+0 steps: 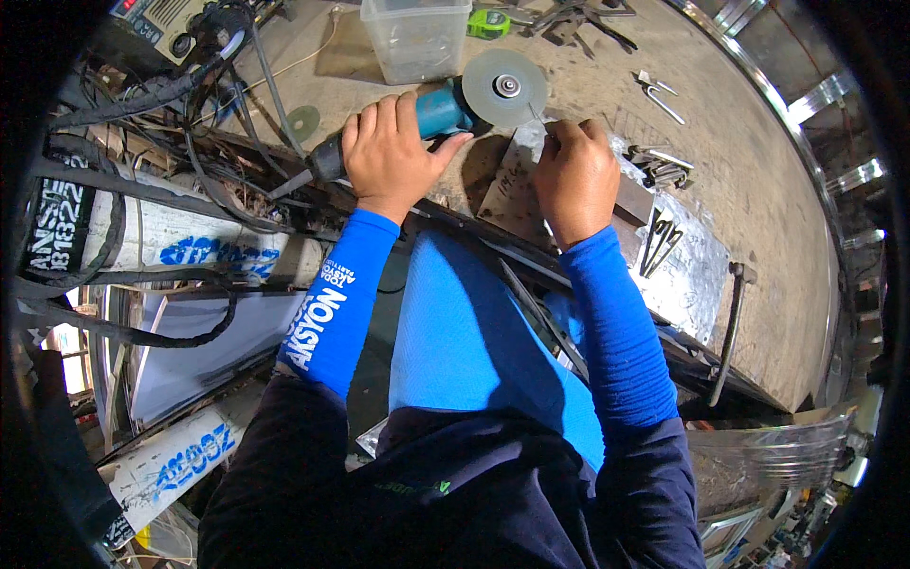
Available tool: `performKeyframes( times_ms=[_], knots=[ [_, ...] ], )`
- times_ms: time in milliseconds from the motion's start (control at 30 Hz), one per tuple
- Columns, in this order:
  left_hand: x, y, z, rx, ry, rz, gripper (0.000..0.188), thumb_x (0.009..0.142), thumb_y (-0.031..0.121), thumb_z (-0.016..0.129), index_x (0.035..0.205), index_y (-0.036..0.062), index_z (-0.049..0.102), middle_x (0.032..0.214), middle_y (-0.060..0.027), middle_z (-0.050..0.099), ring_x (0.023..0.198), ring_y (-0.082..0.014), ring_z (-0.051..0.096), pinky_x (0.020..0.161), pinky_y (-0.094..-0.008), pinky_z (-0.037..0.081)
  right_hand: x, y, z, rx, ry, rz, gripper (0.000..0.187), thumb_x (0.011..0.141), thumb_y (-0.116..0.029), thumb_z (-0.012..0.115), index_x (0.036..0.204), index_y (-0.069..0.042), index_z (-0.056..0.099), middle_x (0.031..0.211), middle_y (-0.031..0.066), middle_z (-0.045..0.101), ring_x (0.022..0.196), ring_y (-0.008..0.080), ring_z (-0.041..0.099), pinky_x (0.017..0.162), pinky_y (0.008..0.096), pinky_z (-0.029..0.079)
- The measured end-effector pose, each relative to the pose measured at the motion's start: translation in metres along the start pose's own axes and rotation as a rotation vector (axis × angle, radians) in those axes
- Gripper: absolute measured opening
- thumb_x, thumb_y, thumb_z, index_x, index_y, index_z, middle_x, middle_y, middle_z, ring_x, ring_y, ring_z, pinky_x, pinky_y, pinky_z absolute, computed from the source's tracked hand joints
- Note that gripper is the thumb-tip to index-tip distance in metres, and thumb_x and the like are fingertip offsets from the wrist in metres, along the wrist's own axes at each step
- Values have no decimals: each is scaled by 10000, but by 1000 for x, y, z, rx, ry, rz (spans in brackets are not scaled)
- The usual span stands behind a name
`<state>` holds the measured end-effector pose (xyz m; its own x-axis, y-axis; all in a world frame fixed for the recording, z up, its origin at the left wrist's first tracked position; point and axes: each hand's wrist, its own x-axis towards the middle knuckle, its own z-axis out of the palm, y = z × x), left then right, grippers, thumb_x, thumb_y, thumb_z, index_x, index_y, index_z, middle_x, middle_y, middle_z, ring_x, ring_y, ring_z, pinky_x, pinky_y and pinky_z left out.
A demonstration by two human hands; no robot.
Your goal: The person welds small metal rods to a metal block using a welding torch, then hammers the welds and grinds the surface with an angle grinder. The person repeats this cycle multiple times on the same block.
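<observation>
My left hand [391,156] is wrapped around the body of a teal and black angle grinder [441,112], its thumb stretched along the near side. The grinder's round grey disc [488,87] faces up, with a metal nut at its centre. My right hand [580,180] is closed in a pinch on a thin metal rod [535,110], whose tip shows beside the disc's right edge. Whether tip and disc touch, I cannot tell. Beneath the right hand lies a marked metal plate [504,197]. Several small bent metal pieces [664,167] are heaped to its right.
A clear plastic bin [415,43], green tape measure [488,24] and dark hand tools [597,27] stand at the back. Bent rods [664,104] lie right. A T-handled bar [733,327] juts past the bench edge by a metal sheet [700,299]. Tangled cables [190,190] crowd the left.
</observation>
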<state>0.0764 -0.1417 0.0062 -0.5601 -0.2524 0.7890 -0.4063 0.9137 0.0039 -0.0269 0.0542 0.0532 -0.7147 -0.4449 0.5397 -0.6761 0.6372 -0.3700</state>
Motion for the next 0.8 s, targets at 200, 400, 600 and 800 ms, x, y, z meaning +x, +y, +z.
performKeyframes(
  times_ms=[200,400,600,800],
  knots=[
    [0,-1,2,-11,29,13,780,746,755,795,1138,90,689,990,-82,685,927,-301,656,833,-437,494,4,0,5,-20,-4,-5,122,880,-76,704,945,-37,800,938,208,701,830,435,713,758,498,583],
    [0,-1,2,-32,33,9,780,744,748,800,1139,86,688,994,-82,686,929,-306,658,828,-436,494,7,0,1,-19,-43,10,149,897,-68,692,977,-22,809,970,224,713,854,444,722,782,499,585],
    [1,-1,1,-19,27,12,783,746,749,800,1145,85,686,1013,-85,696,931,-306,660,822,-435,493,7,1,1,8,-78,16,223,794,-9,685,994,5,783,1019,248,693,894,453,720,821,517,593],
    [0,-1,3,-22,29,10,789,747,756,794,1146,84,685,1014,-84,698,925,-301,660,822,-433,492,7,0,1,-17,-84,26,181,868,-46,690,1006,-12,803,1015,237,704,895,447,721,812,509,585]
  ],
)
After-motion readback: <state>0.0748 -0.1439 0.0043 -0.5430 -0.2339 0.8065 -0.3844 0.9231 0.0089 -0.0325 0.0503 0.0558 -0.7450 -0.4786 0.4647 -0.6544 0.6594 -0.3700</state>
